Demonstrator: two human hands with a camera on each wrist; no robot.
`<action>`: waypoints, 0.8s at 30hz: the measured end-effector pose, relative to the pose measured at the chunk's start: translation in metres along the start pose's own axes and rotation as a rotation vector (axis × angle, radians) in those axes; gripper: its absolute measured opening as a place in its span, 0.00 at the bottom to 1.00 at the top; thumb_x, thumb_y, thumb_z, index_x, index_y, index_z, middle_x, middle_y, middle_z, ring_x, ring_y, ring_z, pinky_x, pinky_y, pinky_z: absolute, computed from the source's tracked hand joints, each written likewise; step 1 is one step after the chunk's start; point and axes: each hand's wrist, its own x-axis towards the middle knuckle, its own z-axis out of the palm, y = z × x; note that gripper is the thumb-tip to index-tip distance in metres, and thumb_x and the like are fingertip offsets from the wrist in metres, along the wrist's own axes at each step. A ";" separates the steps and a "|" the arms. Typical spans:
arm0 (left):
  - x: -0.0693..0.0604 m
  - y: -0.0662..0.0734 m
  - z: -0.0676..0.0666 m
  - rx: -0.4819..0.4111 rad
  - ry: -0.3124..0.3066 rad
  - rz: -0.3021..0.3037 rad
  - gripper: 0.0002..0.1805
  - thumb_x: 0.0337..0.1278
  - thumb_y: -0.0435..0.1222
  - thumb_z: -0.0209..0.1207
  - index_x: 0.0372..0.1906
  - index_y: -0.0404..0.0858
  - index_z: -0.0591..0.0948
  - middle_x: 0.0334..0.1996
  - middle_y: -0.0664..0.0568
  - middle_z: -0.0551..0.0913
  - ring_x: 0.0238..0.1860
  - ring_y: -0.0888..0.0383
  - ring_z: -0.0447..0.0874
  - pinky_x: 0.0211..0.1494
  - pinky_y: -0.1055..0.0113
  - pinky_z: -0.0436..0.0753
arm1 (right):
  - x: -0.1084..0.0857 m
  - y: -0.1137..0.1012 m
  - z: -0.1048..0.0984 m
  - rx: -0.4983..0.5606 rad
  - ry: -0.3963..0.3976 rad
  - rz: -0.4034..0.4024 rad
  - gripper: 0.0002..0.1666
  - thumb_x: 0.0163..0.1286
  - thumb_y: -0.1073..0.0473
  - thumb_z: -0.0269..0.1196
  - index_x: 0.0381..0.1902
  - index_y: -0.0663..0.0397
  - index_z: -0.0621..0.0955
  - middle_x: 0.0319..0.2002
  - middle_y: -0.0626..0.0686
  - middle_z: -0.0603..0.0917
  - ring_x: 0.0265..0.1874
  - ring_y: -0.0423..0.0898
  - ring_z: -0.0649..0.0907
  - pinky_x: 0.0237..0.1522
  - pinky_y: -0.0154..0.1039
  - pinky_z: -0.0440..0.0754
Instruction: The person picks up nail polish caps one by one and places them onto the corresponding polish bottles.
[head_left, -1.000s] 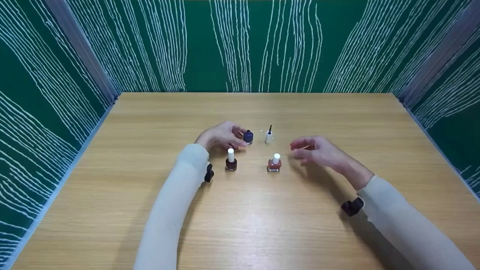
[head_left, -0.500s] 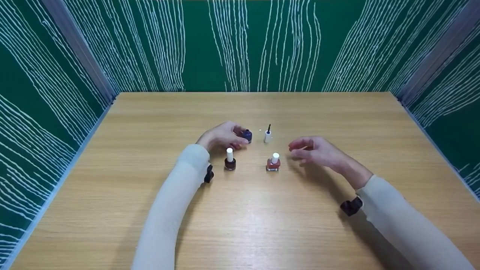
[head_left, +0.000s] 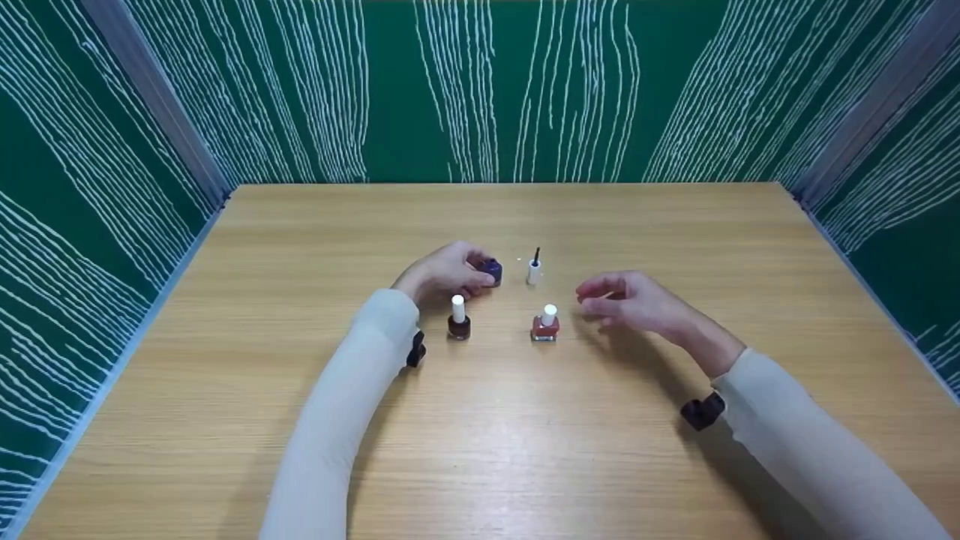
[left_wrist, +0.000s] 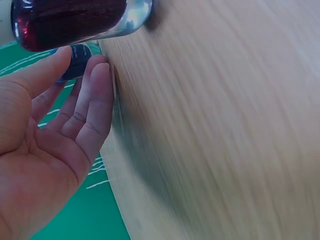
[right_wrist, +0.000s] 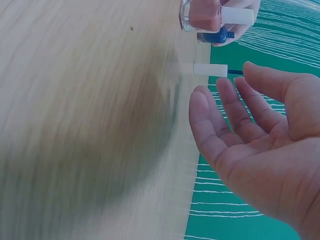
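The left sleeve [head_left: 337, 416] and the right sleeve [head_left: 814, 446], long and pale cream, leave the left hand [head_left: 446, 271] and the right hand [head_left: 630, 301] bare. On their inner sides sit the left wrist camera [head_left: 416, 350] and the right wrist camera [head_left: 702, 412], black and blocky (finer details are too small to tell).

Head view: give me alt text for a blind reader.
A person's left hand grips an uncapped dark blue polish bottle at a wooden table; the right hand holds nothing. Nearby stand an upturned white brush cap, a capped dark red bottle and a capped pinkish-red bottle.
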 end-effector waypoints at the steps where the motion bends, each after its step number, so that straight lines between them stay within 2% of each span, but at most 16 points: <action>1: -0.001 0.000 -0.001 0.005 0.005 -0.006 0.25 0.69 0.35 0.63 0.68 0.36 0.74 0.56 0.44 0.77 0.41 0.53 0.83 0.44 0.64 0.84 | 0.000 -0.001 0.000 -0.003 -0.001 -0.001 0.25 0.75 0.57 0.64 0.64 0.63 0.76 0.59 0.63 0.78 0.55 0.59 0.81 0.53 0.47 0.84; 12: -0.011 0.000 -0.006 0.012 0.027 -0.026 0.23 0.69 0.36 0.63 0.66 0.37 0.76 0.55 0.45 0.78 0.44 0.52 0.83 0.47 0.65 0.82 | 0.001 -0.003 0.001 -0.017 -0.010 -0.005 0.25 0.74 0.57 0.64 0.65 0.61 0.76 0.60 0.61 0.78 0.56 0.57 0.80 0.54 0.47 0.83; 19: -0.014 -0.001 -0.006 0.072 0.048 -0.012 0.24 0.67 0.38 0.66 0.64 0.36 0.77 0.56 0.46 0.78 0.49 0.52 0.79 0.58 0.60 0.76 | 0.002 -0.001 0.000 -0.035 -0.011 -0.009 0.25 0.75 0.55 0.64 0.65 0.60 0.76 0.59 0.61 0.79 0.56 0.57 0.81 0.53 0.47 0.83; 24: -0.015 -0.005 -0.003 0.111 0.065 -0.010 0.27 0.63 0.40 0.69 0.64 0.36 0.77 0.55 0.45 0.79 0.51 0.51 0.79 0.59 0.59 0.76 | 0.003 0.000 0.002 -0.030 -0.020 0.002 0.25 0.74 0.56 0.64 0.64 0.61 0.76 0.59 0.62 0.79 0.55 0.57 0.81 0.52 0.47 0.84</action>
